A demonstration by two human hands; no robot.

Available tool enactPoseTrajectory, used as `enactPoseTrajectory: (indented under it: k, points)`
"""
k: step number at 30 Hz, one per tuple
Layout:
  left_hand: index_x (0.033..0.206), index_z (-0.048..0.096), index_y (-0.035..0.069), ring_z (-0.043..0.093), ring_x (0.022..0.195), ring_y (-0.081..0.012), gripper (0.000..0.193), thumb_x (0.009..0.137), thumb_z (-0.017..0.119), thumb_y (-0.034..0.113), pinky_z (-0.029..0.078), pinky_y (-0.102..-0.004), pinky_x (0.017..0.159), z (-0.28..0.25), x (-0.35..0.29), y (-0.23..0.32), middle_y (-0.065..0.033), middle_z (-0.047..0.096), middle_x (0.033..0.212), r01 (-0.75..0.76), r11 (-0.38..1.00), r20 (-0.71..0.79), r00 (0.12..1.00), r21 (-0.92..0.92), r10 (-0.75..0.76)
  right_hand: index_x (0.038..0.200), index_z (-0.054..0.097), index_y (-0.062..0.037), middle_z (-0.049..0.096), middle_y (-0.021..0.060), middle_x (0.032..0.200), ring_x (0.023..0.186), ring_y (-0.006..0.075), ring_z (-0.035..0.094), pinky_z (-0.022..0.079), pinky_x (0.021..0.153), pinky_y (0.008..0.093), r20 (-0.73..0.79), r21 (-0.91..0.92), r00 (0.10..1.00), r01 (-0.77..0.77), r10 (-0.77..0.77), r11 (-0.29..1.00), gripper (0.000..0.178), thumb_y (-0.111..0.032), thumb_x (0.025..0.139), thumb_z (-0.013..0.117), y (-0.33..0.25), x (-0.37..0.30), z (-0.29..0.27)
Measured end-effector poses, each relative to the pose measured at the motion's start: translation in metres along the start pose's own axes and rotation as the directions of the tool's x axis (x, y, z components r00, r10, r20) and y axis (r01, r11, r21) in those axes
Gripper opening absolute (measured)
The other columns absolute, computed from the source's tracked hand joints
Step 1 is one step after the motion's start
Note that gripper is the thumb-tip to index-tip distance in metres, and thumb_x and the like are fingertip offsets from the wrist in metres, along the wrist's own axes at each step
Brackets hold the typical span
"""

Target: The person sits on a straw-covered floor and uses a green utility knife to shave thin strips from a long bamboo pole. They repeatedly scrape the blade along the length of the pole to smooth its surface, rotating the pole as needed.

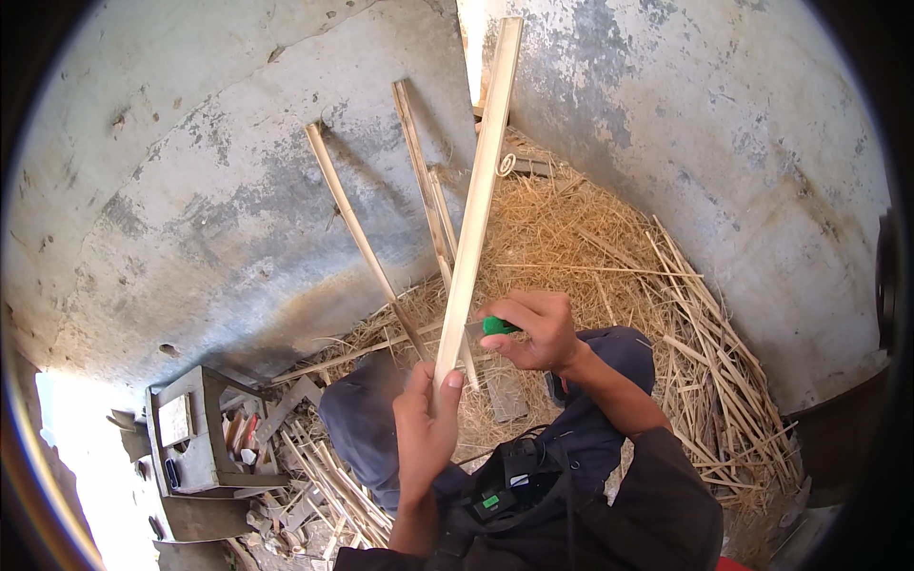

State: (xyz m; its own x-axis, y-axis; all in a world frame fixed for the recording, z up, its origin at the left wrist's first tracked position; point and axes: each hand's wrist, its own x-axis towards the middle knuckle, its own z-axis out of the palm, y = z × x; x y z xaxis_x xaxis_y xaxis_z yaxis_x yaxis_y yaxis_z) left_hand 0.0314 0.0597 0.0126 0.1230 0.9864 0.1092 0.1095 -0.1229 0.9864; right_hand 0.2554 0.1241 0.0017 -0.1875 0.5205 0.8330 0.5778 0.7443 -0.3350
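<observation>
My left hand point(425, 419) is closed round the lower end of a long pale bamboo strip point(481, 205), which slants upward and away with its flat face toward me. A curled shaving point(506, 165) hangs at the strip's right edge, far up. In my right hand point(539, 328), beside the strip's lower part, is a green-handled knife point(497, 326). Its thin blade reaches toward the strip's right edge; whether it touches cannot be made out. The fingers of the right hand are wrapped over the handle and hide part of it.
Against the stained wall lean a bamboo pole point(352, 209) and another strip point(419, 171). Shavings point(562, 228) cover the floor ahead. Thin sticks point(714, 371) are heaped at the right, more strips point(328, 476) at the lower left. A grey metal box point(211, 433) with odds and ends stands left.
</observation>
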Motion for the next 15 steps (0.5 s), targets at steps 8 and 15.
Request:
enactPoseTrajectory:
  k: [8, 15]
  points:
    - [0.103, 0.067, -0.001, 0.048, 0.069, -0.0033, 0.020, 0.110, 0.069, 0.017, 0.037, -0.0258, 0.060, 0.0034, -0.0013, 0.0053, 0.0030, 0.059, 0.073, -0.031, 0.997, 0.002, 1.000, 0.065, 0.031, 0.097, 0.078, -0.0096, 0.063, 0.0009, 0.071, 0.055, 0.0197, 0.063, 0.047, 0.049, 0.0352, -0.018, -0.049, 1.000, 0.022, -0.023, 0.999, 0.037, -0.047, 0.094, 0.083, 0.0001, 0.0012, -0.0029]
    - [0.104, 0.068, -0.001, 0.047, 0.070, -0.0036, 0.021, 0.110, 0.069, 0.019, 0.037, -0.0263, 0.060, 0.0032, -0.0028, 0.0064, 0.0030, 0.059, 0.073, -0.010, 0.997, -0.003, 1.000, 0.082, 0.010, 0.097, 0.078, -0.0104, 0.064, 0.0002, 0.071, 0.053, 0.0181, 0.062, 0.046, 0.048, 0.0341, -0.027, -0.123, 0.999, 0.029, -0.033, 0.992, 0.036, -0.045, 0.093, 0.084, -0.0013, 0.0039, -0.0065]
